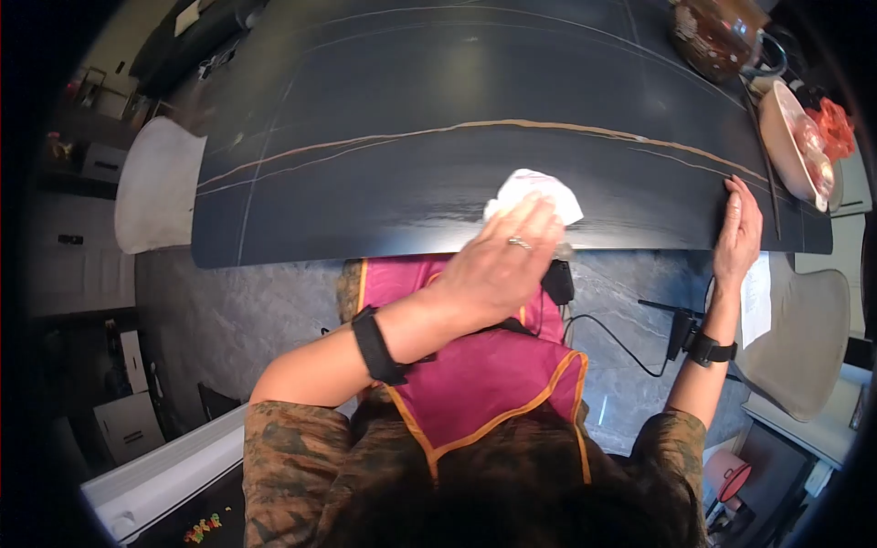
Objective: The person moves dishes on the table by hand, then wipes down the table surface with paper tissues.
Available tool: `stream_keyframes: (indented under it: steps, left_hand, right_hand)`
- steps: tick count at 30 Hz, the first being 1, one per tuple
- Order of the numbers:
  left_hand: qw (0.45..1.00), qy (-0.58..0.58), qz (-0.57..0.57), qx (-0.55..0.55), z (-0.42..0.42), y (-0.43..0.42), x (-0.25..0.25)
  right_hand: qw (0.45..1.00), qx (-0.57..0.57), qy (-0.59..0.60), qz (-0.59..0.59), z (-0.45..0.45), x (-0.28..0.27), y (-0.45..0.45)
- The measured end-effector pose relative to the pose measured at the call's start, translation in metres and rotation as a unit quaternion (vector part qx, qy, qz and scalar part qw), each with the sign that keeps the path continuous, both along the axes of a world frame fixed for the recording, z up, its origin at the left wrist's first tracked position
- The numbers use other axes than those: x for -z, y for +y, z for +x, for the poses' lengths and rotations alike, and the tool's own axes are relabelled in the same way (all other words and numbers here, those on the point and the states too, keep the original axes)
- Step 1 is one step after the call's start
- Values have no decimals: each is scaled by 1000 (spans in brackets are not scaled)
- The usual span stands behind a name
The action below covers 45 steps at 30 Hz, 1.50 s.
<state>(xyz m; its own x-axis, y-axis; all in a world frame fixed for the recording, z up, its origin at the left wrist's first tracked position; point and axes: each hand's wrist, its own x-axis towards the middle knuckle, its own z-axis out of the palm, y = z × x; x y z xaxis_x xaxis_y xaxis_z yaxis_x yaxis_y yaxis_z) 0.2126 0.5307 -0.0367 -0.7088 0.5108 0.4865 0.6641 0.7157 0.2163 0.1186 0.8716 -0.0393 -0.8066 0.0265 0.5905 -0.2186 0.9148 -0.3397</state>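
Close to the near edge of the dark worktop (393, 100), the left grip (525, 224) lies palm down with its fingers extended over a crumpled white cloth (557, 194), pressing it to the surface; whether the fingers also pinch it cannot be told. The cloth spreads out from under the fingertips, and shiny streaks show on the worktop to the left of this grip. Well apart, to its right, the right grip (742, 224) is open and holds nothing visible, its fingers straight along the worktop near the front edge. Just beyond its fingers lies a thin dark rod (763, 151), and to the right of that sits a pale bowl (784, 137) with plastic-wrapped contents, a red bag (831, 130) beside it. Farther back from the right grip stands a brownish see-through pot (714, 38). A white sheet (756, 301) hangs beside the right wrist, next to a light chair (795, 342).
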Motion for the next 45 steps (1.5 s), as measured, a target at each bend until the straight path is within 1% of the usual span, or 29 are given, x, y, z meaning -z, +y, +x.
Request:
stream_keyframes:
  steps: [3,5,8,10,11,12,14,15,16,17,19,20,22,25,28,29,30,32,33,36,38,39,40,42,43,45]
  left_hand:
    - [998,-31,-27,-41,24,-59,-9]
    - [997,-25,-24,-66,34,-86,-5]
    - [997,-18,-2,-73,38,-99,-3]
    - [997,-9,14,-70,35,-99,-2]
    - [998,-20,23,-63,35,-101,-1]
    - [998,-31,31,-54,35,-105,0]
    - [997,-49,48,-46,34,-115,0]
    - [996,-54,57,-47,34,-120,-3]
    - [995,-58,66,-49,36,-125,-6]
    - [994,-63,61,-65,39,-129,-8]
    - [995,-61,49,-68,45,-141,-10]
    - [995,-58,42,-69,48,-148,-10]
    - [993,-57,40,-98,57,-167,-11]
    - [980,-61,19,-190,79,-205,-17]
    - [956,-37,26,-290,97,-247,-17]
    - [947,-35,17,-318,101,-258,-17]
    - [938,-33,9,-346,103,-266,-18]
    - [932,-27,10,-360,104,-269,-20]
    - [930,-25,12,-368,104,-268,-19]
    - [914,8,23,-406,96,-258,-10]
    - [918,18,49,-394,82,-248,-8]
    - [923,24,44,-381,72,-241,-6]
    - [929,32,40,-367,63,-233,-6]
    - [945,36,54,-320,43,-216,-4]
    - [954,40,56,-291,36,-205,-3]
    - [968,37,40,-244,25,-185,-6]
  right_hand:
    - [1000,-13,-6,7,-3,3,5]
    - [1000,-12,-10,6,-2,2,4]
    - [996,-7,27,-83,0,11,-2]
    - [988,-81,131,-28,36,-12,-70]
    - [981,-146,121,-46,53,-13,-97]
    - [970,-219,94,-48,69,-9,-115]
    - [920,-386,44,-47,94,5,-153]
    - [886,-456,-56,-71,105,9,-170]
    - [847,-509,-142,-58,110,12,-188]
    - [821,-528,-210,-56,113,22,-201]
    - [777,-557,-286,-60,105,55,-214]
    - [754,-570,-322,-62,98,74,-221]
    - [730,-577,-362,-57,81,103,-246]
    - [706,-520,-481,-4,70,129,-292]
    - [731,-575,-357,89,61,172,-322]
    - [734,-579,-322,149,57,183,-329]
    - [732,-572,-310,200,57,183,-334]
    - [722,-555,-281,303,56,182,-340]
    - [740,-564,-307,199,56,179,-336]
    - [741,-524,-397,134,52,175,-337]
    - [716,-527,-457,-26,55,176,-333]
    - [695,-523,-482,-105,58,176,-331]
    - [648,-511,-535,-183,62,164,-332]
    - [533,-467,-622,-333,70,134,-333]
    - [498,-462,-646,-348,73,113,-334]
    - [457,-471,-639,-401,84,92,-332]
